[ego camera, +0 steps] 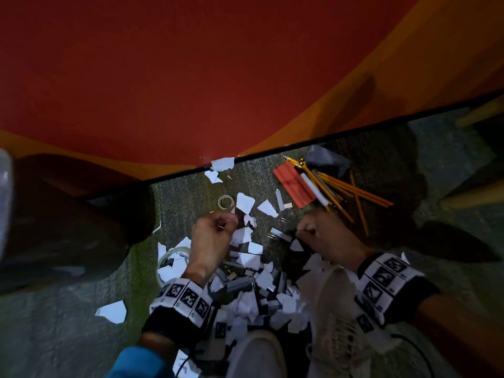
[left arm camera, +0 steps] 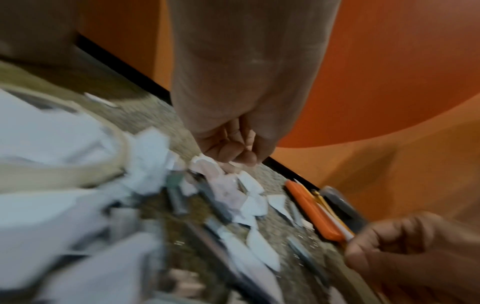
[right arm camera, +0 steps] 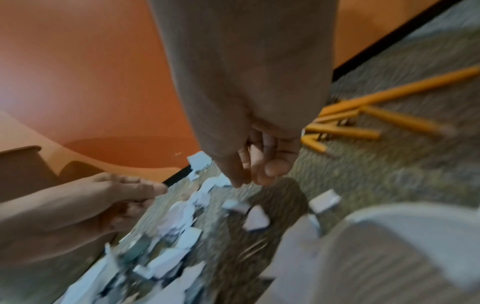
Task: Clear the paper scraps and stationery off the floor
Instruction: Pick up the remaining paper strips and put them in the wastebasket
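Note:
Torn white paper scraps lie heaped on the grey carpet between my hands and feet, mixed with grey staple strips and clips. My left hand hovers over the scraps with its fingers curled, pinching a small pale scrap; the left wrist view shows its fingertips just above the paper. My right hand is curled beside paper clips; in the right wrist view its fingertips close toward the thumb and nothing shows between them. Yellow pencils and a red flat piece lie beyond it.
A small tape roll and a bigger one lie on the carpet. A grey pouch sits by the black baseboard of the red-orange wall. My pale shoes stand in the pile. Wooden legs are at right.

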A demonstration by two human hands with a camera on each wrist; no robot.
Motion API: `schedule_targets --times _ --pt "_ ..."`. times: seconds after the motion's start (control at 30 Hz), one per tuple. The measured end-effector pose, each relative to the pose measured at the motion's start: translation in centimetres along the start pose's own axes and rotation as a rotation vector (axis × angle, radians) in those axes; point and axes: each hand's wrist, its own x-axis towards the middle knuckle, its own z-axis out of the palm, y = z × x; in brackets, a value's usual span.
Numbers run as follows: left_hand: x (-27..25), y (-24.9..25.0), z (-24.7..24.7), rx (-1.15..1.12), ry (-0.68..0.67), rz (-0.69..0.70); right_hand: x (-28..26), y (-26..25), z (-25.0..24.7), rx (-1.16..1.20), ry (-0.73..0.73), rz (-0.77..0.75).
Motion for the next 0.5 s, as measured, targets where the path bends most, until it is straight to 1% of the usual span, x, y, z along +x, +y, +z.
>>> schedule_targets --times 0.03,0.1,0.17,0.23,0.33,0.43,0.5 --pt "-0.3 -0.5 -0.7 0.01 0.034 0.015 0.1 -0.3 0.3 0.033 -0.01 -0.033" --pt "-1.1 -1.6 -2.1 -0.004 0.085 0.012 0.1 -1.0 0.9 0.097 -0.025 -0.052" --pt "-2.1 -2.5 -3.1 0.029 0.085 0.0 0.2 -1.8 1.6 0.109 -0.049 -0.038" --pt "-3.1 -3.0 -3.7 0.113 0.08 0.017 0.5 -2.3 1.9 0.125 -0.044 -0.048" --pt "-4.4 -3.3 -4.2 0.188 0.132 0.064 1.0 -2.5 2.2 0.186 -0.025 -0.07" --pt "-5.0 -4.3 -4.6 0.296 0.17 0.107 1.3 -3.0 3.0 0.173 -0.062 -0.016" --pt "-5.2 -4.6 -4.5 0.288 0.158 0.116 1.3 -3.5 3.7 0.139 -0.081 0.0"
